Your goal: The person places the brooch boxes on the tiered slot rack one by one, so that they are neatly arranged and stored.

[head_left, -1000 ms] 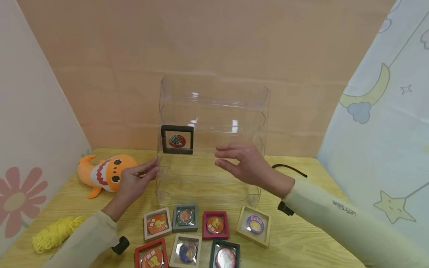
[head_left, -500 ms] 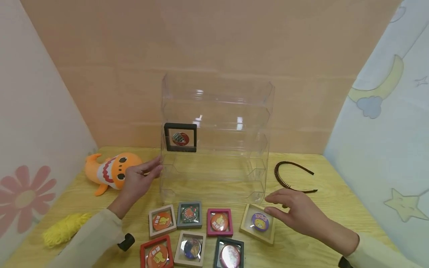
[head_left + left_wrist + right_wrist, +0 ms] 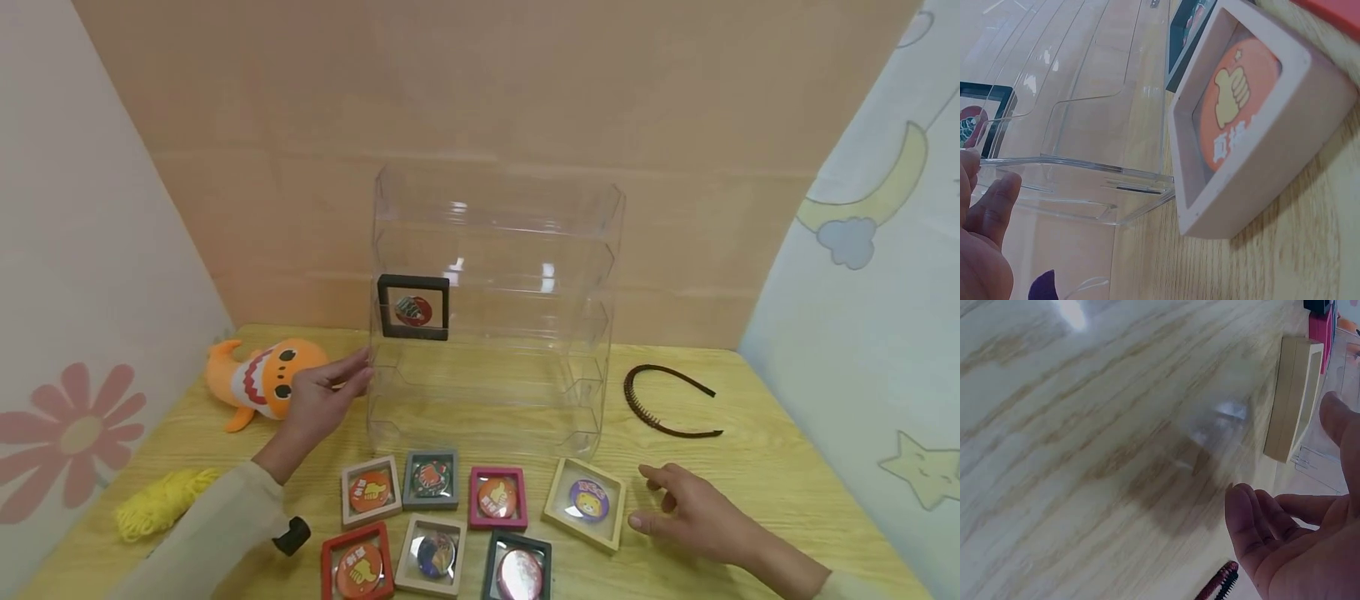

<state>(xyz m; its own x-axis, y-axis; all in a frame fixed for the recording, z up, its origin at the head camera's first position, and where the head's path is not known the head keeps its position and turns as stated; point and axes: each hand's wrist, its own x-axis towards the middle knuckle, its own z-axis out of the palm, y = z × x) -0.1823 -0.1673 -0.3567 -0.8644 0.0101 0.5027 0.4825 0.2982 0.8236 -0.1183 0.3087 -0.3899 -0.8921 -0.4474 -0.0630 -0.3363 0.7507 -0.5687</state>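
Observation:
A clear plastic tiered rack (image 3: 487, 392) stands on the table. Inside its left part, a black frame (image 3: 414, 308) with a round red badge sits upright. My left hand (image 3: 322, 400) touches the rack's left side with fingertips and thumb; in the left wrist view, the hand (image 3: 988, 231) reaches its side panel. My right hand (image 3: 693, 512) hovers with nothing in it, just right of a yellow frame (image 3: 555, 508) holding a purple bear badge. The right wrist view has the hand (image 3: 1304, 544) with fingers loosely bent, apart from that frame (image 3: 1291, 400).
Several more badge frames lie before the rack, including a pink frame (image 3: 498, 524), a grey frame (image 3: 431, 503) and a red frame (image 3: 386, 554). An orange shark plush (image 3: 300, 354) and yellow yarn (image 3: 161, 504) lie left. A brown headband (image 3: 637, 404) lies right.
My right hand has come down from in front of the rack to the table at the right, beside the yellow frame. My left hand stays at the rack's side. The view has shifted slightly.

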